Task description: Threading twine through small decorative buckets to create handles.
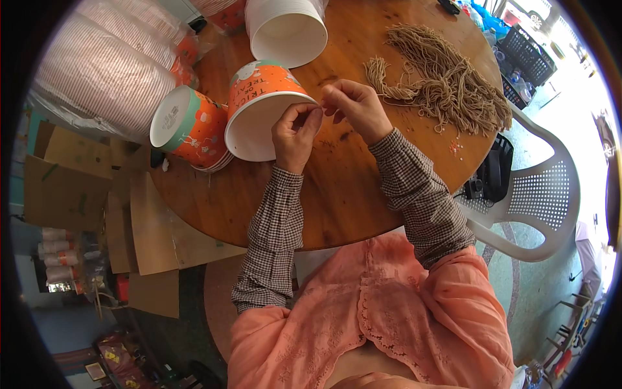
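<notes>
A large orange paper bucket [267, 83] with a white inside and a green base band lies tipped on the table, its mouth toward me. My left hand [297, 137] is closed at the right side of its rim, thumb and fingers pinching there. Just right of that rim, my right hand [359, 110] has its thumb and fingertips pressed together. Whatever sits between those fingertips is too small to make out. Beside the bucket on the left lies a stack of similar orange buckets [206, 133] with a pale green base.
Tan cords [447, 81] lie heaped on the round wooden table [337, 214] at the right. White buckets [288, 39] stand at the back. Plastic-wrapped bucket stacks [107, 71] fill the far left, above cardboard boxes [68, 188]. A plastic chair [538, 188] stands at the right.
</notes>
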Demonstrator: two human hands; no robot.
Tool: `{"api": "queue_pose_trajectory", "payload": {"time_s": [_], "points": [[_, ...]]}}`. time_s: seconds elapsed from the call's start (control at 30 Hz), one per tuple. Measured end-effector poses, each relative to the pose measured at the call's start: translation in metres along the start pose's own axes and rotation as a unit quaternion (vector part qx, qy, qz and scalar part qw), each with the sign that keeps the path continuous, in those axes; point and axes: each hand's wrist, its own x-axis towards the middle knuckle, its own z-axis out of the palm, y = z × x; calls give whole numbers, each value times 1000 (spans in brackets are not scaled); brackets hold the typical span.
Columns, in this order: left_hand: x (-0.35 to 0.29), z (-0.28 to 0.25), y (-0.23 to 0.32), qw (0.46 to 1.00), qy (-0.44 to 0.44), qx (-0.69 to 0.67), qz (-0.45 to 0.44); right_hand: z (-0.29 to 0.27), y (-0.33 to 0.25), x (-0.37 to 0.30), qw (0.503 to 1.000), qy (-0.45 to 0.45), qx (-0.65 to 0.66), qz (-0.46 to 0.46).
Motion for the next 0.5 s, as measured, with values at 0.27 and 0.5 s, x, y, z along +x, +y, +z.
{"api": "queue_pose_trajectory", "payload": {"time_s": [0.27, 0.5], "points": [[-1, -2, 0, 999, 25, -33, -13, -16, -2, 2, 994, -91, 67, 14], [-2, 0, 1, 999, 19, -48, -11, -9, 5, 3, 988, -126, 21, -87]]}}
